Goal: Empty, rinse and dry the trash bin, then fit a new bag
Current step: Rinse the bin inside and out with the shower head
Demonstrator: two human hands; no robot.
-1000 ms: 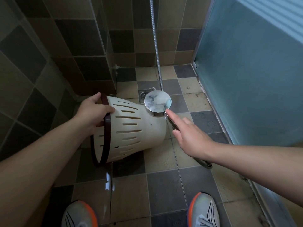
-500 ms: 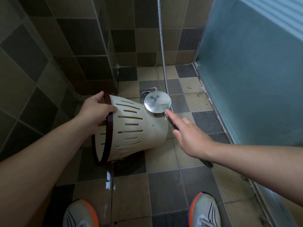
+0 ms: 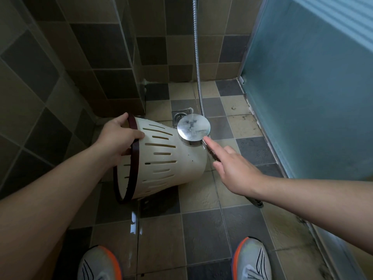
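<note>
Room: tiled shower corner, floor (image 3: 201, 235) in tan and grey squares, drain (image 3: 180, 116) near the back wall, blue glass door (image 3: 312, 98) on the right.
Bin: cream slotted bin (image 3: 165, 158) with a dark rim (image 3: 133, 160), tipped on its side above the floor, mouth toward the person, base pointing at the drain. It looks empty.
Left hand: left hand (image 3: 119, 136) grips the rim at the top, fingers curled over it, thumb on the outer wall.
Right hand: right hand (image 3: 234, 168) holds the handle of the shower head (image 3: 193, 128), forefinger laid straight along it toward the disc, the other fingers curled around the handle.
Shower head: round chrome disc just above the bin's base end, hose (image 3: 198, 57) hanging behind it.
Change: over the last second the head has slid slightly right, the hose with it; bin and both grips are much as before. Whether water is running I cannot tell.
Floor: a small wet patch (image 3: 134, 221) glints below the rim.
Stage: emptying seems done; this is the rinse, with drying and the new bag yet to come.
Shoes: two trainers (image 3: 252, 259) at the bottom edge.
</note>
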